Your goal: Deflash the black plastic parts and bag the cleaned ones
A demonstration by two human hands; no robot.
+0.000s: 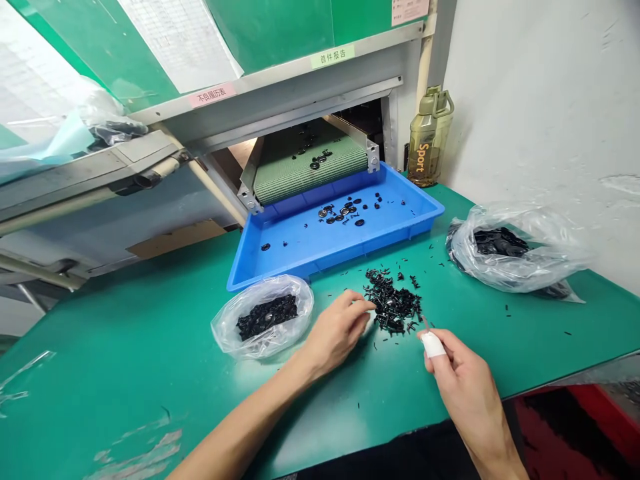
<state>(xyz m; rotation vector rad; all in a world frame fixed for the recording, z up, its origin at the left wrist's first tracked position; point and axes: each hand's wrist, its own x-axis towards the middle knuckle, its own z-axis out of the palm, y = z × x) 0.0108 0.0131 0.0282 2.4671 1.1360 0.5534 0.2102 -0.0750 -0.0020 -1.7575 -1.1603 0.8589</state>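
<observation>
On the table [125, 373], between both hands, the pile [395, 303] of small black parts lies just in front of the tray [310, 248]. By the left hand [343, 327] the pile's left edge is reached with bent fingers; whether a part is pinched cannot be told. By the right hand [463, 380] a thin tool [425, 323] is gripped at the pile's right edge, kind unclear. Main risk: strays. Loose bits [415, 281] are scattered around, so by a broad sweep more could be flicked outward and lost over the near edge. Left bag [225, 327] stands with its mouth up beside the left wrist; if bumped, its contents could be spilled and mixed in. If the tool slips, a fingertip could be nicked; only the right thumb is seen covered, by a white wrap [433, 345]. Off the belt [300, 183], pieces could be bounced over the tray's rim.
</observation>
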